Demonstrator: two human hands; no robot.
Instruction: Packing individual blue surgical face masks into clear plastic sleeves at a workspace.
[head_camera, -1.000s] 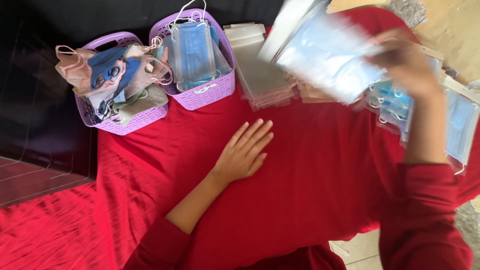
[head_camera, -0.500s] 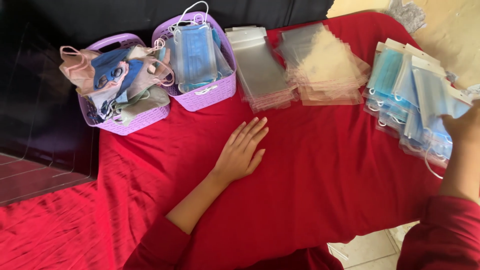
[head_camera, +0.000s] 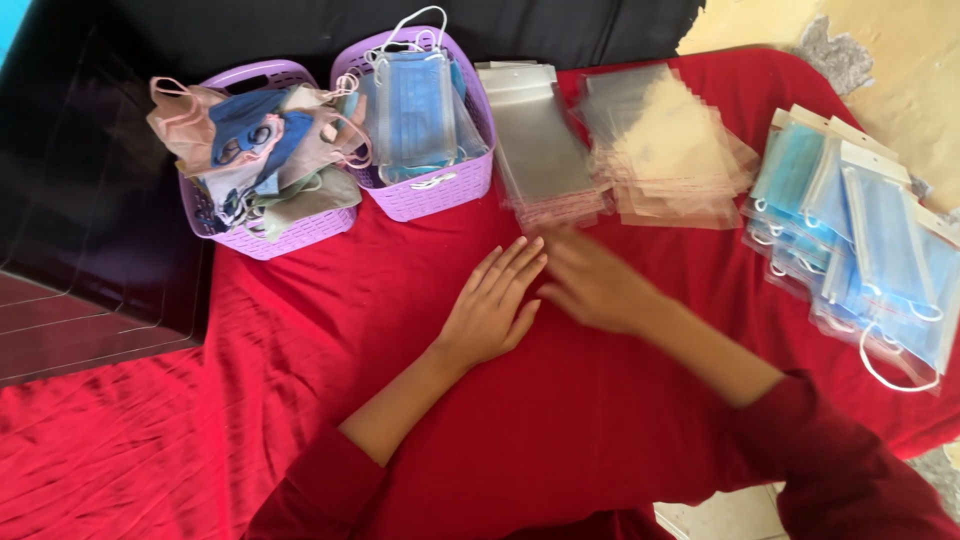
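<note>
Left hand (head_camera: 490, 310): lay flat, palm down, fingers spread slightly, on the red cloth (head_camera: 330, 330) covering the desk; it held nothing.

Right hand (head_camera: 595, 285): blurred, open and empty, fingers pointing toward the left hand, its fingertips just beside the left hand's. It sat just below the clear sleeves (head_camera: 540, 150).

Clear sleeves: a tall stack at the far edge of the cloth, between the right basket (head_camera: 425, 190) and a second, fanned pile of sleeves (head_camera: 670, 150), which looked yellowish.

Right basket: lilac plastic, held blue masks (head_camera: 415, 110) standing on edge, white ear loops showing at the top.

Left basket (head_camera: 280, 235): lilac plastic, touching the right basket, filled with mixed cloth masks (head_camera: 250, 145) in pink, blue and beige.

Packed masks (head_camera: 870, 250): blue masks in clear sleeves, overlapping in a loose pile at the right edge of the cloth, well apart from both hands; one white loop hung loose at the near end.
</note>
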